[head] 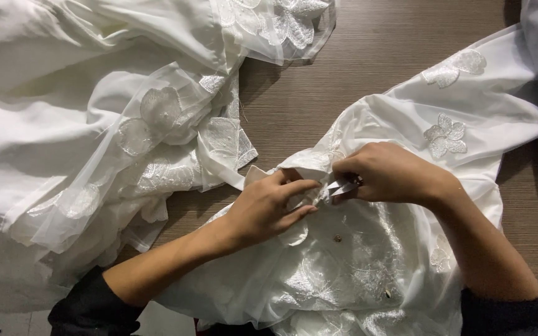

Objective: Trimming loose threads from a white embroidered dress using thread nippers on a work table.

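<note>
The left hand (268, 208) pinches white cloth (356, 261) on the desk (344, 68); the right hand (388, 173) grips small snips (341, 186) against it.

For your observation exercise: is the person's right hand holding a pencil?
No, the right hand holds small metal snips over the white fabric.

Packages: none in view.
Labels: none to be seen on the white cloth (its folds may hide one; that cannot be told).
Signs: none.
Screens: none.
</note>
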